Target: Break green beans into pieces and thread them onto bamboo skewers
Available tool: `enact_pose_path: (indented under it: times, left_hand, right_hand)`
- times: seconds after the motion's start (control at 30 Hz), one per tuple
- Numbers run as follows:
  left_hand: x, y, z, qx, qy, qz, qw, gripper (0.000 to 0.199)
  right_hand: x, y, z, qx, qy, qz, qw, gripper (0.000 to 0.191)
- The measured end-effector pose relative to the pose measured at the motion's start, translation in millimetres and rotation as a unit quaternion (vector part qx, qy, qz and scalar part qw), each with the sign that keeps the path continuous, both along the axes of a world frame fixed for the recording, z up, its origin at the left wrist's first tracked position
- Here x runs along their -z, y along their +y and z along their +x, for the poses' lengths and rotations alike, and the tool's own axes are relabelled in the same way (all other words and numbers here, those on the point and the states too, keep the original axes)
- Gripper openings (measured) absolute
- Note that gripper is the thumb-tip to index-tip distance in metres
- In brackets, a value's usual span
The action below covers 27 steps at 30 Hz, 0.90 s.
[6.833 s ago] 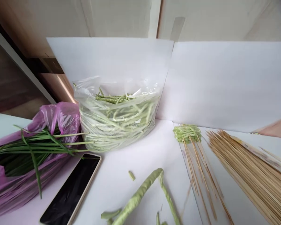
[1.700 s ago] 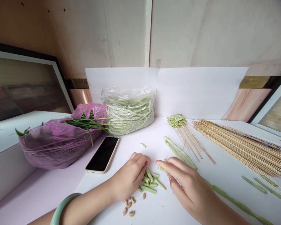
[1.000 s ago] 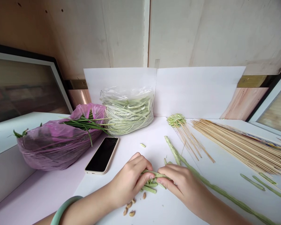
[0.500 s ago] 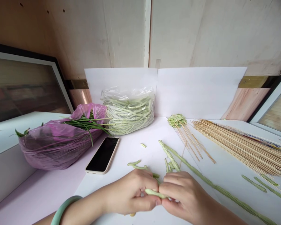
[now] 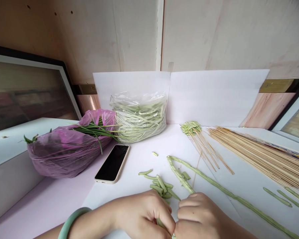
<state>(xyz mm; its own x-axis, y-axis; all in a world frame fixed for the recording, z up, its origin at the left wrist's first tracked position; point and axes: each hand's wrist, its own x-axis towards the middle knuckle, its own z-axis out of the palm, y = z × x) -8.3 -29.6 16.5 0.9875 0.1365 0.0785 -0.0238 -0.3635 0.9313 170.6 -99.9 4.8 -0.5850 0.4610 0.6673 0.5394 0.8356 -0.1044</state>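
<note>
Slender pale-green bean piece (image 5: 160,223) sits at the near edge of the white tabletop (image 5: 139,159), gripped between the curled, closed fingers of the left hand (image 5: 142,215), which wears a pale jade bangle (image 5: 73,221), and the right hand (image 5: 196,215). Just beyond the hands lies a heap of short green bean pieces (image 5: 161,190), beside a long thin green bean (image 5: 229,196) running toward the right edge. A clear plastic bag of green beans (image 5: 139,119) stands at the far edge, a black smartphone (image 5: 112,163) lies left, and thin bamboo skewers (image 5: 261,156) lie right.
</note>
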Motion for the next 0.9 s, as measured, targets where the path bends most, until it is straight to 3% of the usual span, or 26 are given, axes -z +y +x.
enact_pose_path:
  times: [0.1, 0.17, 0.27, 0.33, 0.43, 0.53, 0.63, 0.73, 0.83, 0.9]
  left_hand:
    - [-2.2, 4, -3, -0.051, -0.026, -0.09, 0.994, 0.025]
    - [-3.5, 8, -5, -0.134, -0.051, -0.099, 0.985, 0.028]
    - [-3.8, 14, -5, -0.271, -0.05, 0.025, 0.961, 0.03]
    - [-3.0, 17, -4, -0.316, -0.023, 0.151, 0.936, 0.026]
    - [-0.7, 19, -3, -0.31, 0.016, 0.283, 0.907, 0.017]
    - [2.7, 19, -5, -0.26, 0.038, 0.341, 0.903, 0.039]
    - [5.3, 18, -6, -0.222, 0.052, 0.347, 0.91, 0.057]
    - [5.4, 18, -6, -0.226, 0.05, 0.319, 0.919, 0.066]
    - [3.4, 17, -6, -0.252, 0.018, 0.294, 0.922, 0.061]
    - [1.4, 15, -5, -0.269, -0.008, 0.284, 0.92, 0.05]
  right_hand:
    - [-10.7, -1, 11, 0.019, 0.019, -0.032, 0.999, 0.036]
    - [-19.9, -1, 20, 0.042, 0.053, -0.035, 0.997, 0.026]
    - [-28.9, 2, 27, 0.086, 0.043, -0.007, 0.995, 0.016]
    - [-29.9, 5, 28, 0.11, 0.019, 0.011, 0.994, 0.013]
    - [-27.6, 9, 26, 0.127, 0.012, 0.02, 0.992, 0.013]
    - [-25.4, 11, 24, 0.142, 0.008, 0.014, 0.99, 0.016]
    - [-24.0, 12, 22, 0.155, 0.005, 0.003, 0.988, 0.018]
    - [-23.0, 12, 21, 0.161, 0.0, -0.02, 0.987, 0.018]
    - [-22.4, 10, 20, 0.156, -0.011, -0.076, 0.985, 0.016]
    - [-21.8, 8, 19, 0.141, -0.022, -0.127, 0.982, 0.025]
